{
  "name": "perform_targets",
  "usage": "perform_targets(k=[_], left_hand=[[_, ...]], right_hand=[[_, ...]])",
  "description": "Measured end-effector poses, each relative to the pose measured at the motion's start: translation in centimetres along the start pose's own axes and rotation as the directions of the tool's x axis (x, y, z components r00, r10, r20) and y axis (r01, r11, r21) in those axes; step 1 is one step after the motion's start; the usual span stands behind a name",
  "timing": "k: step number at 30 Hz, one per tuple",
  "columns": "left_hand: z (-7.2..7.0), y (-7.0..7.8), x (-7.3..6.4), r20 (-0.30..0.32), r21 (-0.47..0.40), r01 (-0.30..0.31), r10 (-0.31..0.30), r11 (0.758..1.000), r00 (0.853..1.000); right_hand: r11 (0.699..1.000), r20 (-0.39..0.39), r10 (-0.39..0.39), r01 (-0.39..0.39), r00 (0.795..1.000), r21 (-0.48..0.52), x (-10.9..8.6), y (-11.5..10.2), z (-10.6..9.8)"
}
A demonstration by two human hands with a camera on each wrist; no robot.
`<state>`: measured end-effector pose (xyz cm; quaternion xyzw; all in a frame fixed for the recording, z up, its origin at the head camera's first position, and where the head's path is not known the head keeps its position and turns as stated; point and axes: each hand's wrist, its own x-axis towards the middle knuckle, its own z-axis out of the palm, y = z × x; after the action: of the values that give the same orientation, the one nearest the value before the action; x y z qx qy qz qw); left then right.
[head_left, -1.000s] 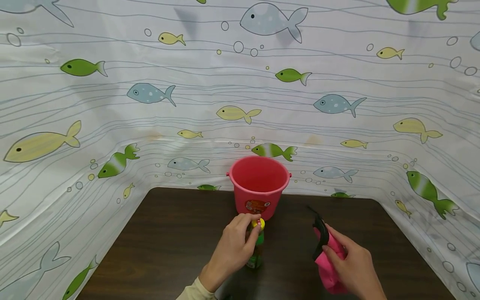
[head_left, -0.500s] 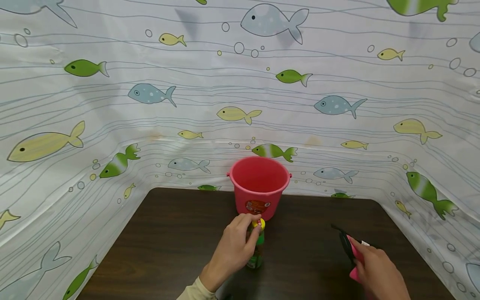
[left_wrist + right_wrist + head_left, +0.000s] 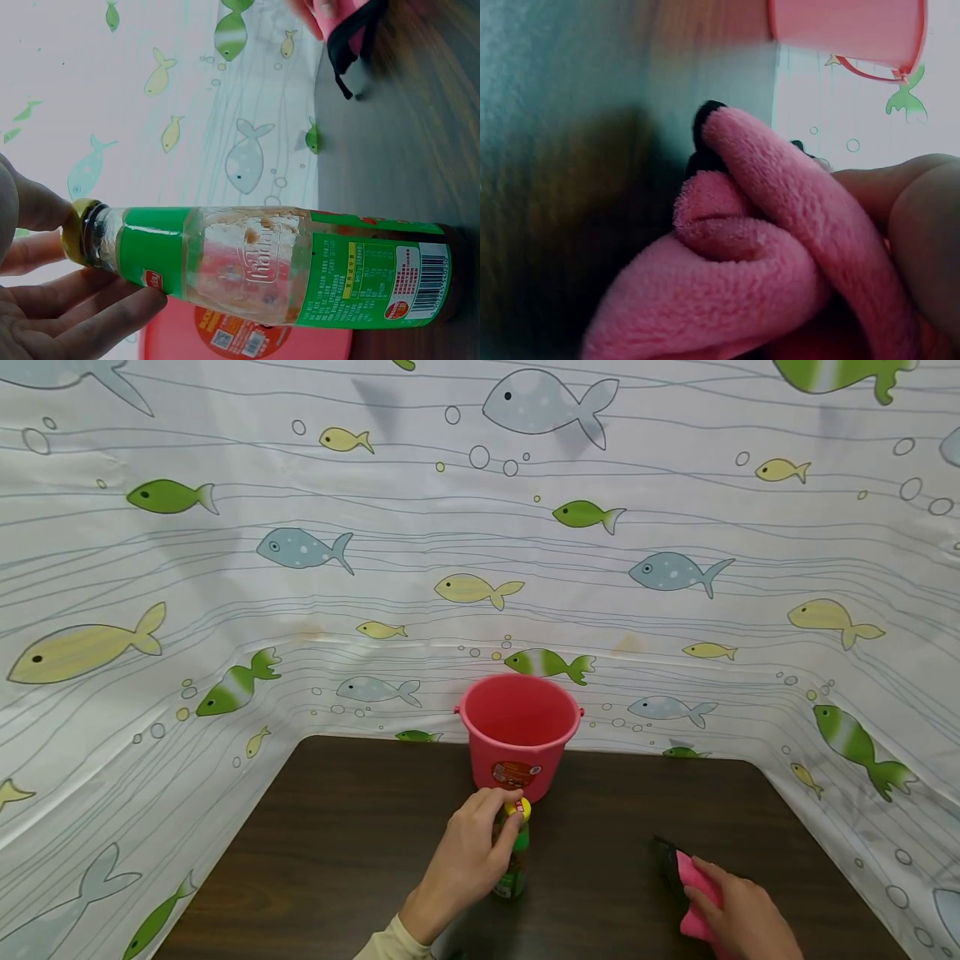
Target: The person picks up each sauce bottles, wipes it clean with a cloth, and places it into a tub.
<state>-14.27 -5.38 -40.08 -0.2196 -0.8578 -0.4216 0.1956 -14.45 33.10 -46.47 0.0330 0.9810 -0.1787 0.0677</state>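
A glass sauce bottle [image 3: 512, 872] with green labels and a yellow cap [image 3: 519, 808] stands upright on the dark table. My left hand [image 3: 457, 856] pinches it at the cap; in the left wrist view the thumb and fingers [image 3: 101, 315] lie on either side of the bottle's top. Over at the right, my right hand [image 3: 750, 914] grips a pink plush cloth [image 3: 701, 893] with black edging. Seen from the right wrist, this cloth [image 3: 780, 195] is folded over and low by the tabletop. Part of it is hidden under the hand.
Behind the bottle, a pink bucket [image 3: 517, 752] stands near the table's back edge, open at the top. A dark wooden table [image 3: 337, 827] lies beneath everything. White fabric [image 3: 420, 527] printed with fish walls it in at the back and sides.
My right hand has carried the pink cloth to the right and lower, turning it on the way. The left hand and the bottle have stayed in place.
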Motion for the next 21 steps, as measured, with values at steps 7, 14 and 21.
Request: perform_targets(k=[7, 14, 21], left_hand=[[0.0, -0.1, 0.0, 0.007, -0.002, 0.011, -0.011, 1.0, 1.0], [0.0, -0.1, 0.1, -0.011, 0.008, 0.001, -0.001, 1.0, 1.0], [-0.1, 0.0, -0.1, 0.019, 0.01, 0.034, -0.034, 0.999, 0.999]], right_hand=[[0.989, -0.036, -0.04, 0.035, 0.999, -0.142, -0.1, 0.1, 2.0], [0.997, 0.083, 0.076, -0.076, 0.994, -0.003, 0.4, 1.2, 4.7], [0.993, 0.107, 0.099, -0.105, 0.989, 0.048, 0.5, 2.0, 5.8]])
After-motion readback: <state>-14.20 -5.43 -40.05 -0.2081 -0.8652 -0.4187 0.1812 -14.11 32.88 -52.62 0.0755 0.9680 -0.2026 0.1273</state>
